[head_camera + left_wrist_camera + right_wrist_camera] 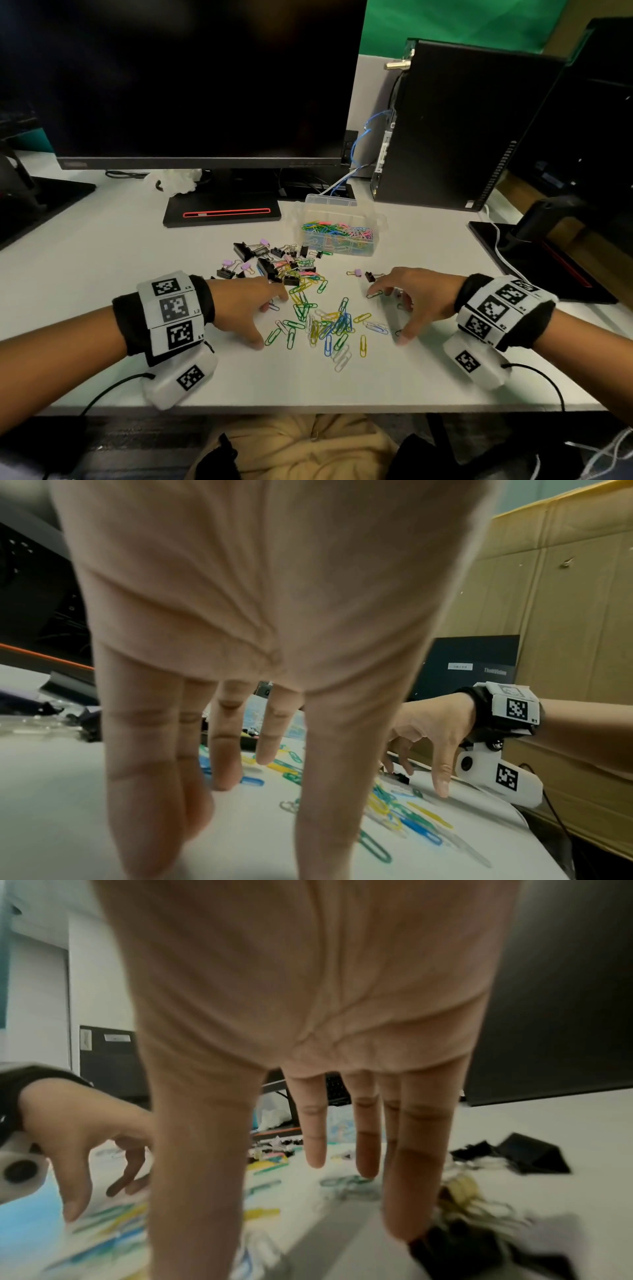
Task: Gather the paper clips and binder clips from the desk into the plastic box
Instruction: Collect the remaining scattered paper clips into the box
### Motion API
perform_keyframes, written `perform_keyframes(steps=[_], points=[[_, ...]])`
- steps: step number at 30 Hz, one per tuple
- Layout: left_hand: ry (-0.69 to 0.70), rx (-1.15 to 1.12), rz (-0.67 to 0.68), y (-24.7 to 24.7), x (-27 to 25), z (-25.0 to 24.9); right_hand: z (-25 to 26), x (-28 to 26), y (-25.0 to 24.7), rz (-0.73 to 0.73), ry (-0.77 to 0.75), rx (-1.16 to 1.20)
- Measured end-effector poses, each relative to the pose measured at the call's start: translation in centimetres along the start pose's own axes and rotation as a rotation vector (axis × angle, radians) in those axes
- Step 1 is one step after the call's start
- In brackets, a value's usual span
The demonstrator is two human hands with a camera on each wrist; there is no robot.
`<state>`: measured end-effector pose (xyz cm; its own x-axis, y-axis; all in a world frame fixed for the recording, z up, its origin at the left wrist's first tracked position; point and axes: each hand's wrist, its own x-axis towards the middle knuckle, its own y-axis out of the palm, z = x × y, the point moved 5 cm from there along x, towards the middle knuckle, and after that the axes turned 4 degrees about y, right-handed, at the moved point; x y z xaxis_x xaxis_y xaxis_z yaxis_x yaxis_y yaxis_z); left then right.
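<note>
Loose coloured paper clips (pixel 325 322) lie scattered on the white desk (pixel 102 260) between my two hands. My left hand (pixel 270 320) is at their left edge with fingers spread and tips touching the desk (pixel 274 804); it holds nothing. My right hand (pixel 388 315) stands at their right edge, fingers spread downward and empty (pixel 260 1218). A heap of black and purple binder clips (pixel 274 263) lies just beyond the left hand. Two small binder clips (pixel 363 274) lie by the right fingertips. The clear plastic box (pixel 376 219) stands open behind, holding paper clips.
A dark monitor (pixel 205 85) with its stand base (pixel 222 214) fills the back. A black computer tower (pixel 445 130) with cables stands at the back right. Another monitor base (pixel 534 260) sits at the right. The desk's front edge (pixel 308 409) is close to me.
</note>
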<state>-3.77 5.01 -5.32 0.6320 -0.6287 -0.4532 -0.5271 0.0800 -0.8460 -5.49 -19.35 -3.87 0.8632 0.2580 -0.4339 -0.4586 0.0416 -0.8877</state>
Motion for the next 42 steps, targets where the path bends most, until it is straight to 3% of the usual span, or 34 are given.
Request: perform_keyframes(steps=[12,23,26,31,36,42], points=[[0.085,-0.028,-0.031,-0.3,3.5,-3.4,1.6,1.9,0.7,-0.025,-0.028,0.081],[0.046,0.008,0.03,0.7,2.4,-4.4,-3.6,-0.1,-0.3,-0.089,0.122,0.01],[0.063,-0.003,0.029,0.3,2.2,-4.5,-2.7,-0.1,-0.4,-0.131,0.073,0.027],[0.008,-0.006,0.006,0.0,2.0,-3.7,-0.3,0.4,1.2,-0.009,0.008,0.091],[0.051,-0.087,-0.009,0.5,2.8,-4.4,1.6,1.8,2.1,0.007,0.0,0.244],[0.062,-0.077,-0.096,-0.1,3.9,-5.8,4.3,3.1,1.8,0.006,-0.049,0.234]])
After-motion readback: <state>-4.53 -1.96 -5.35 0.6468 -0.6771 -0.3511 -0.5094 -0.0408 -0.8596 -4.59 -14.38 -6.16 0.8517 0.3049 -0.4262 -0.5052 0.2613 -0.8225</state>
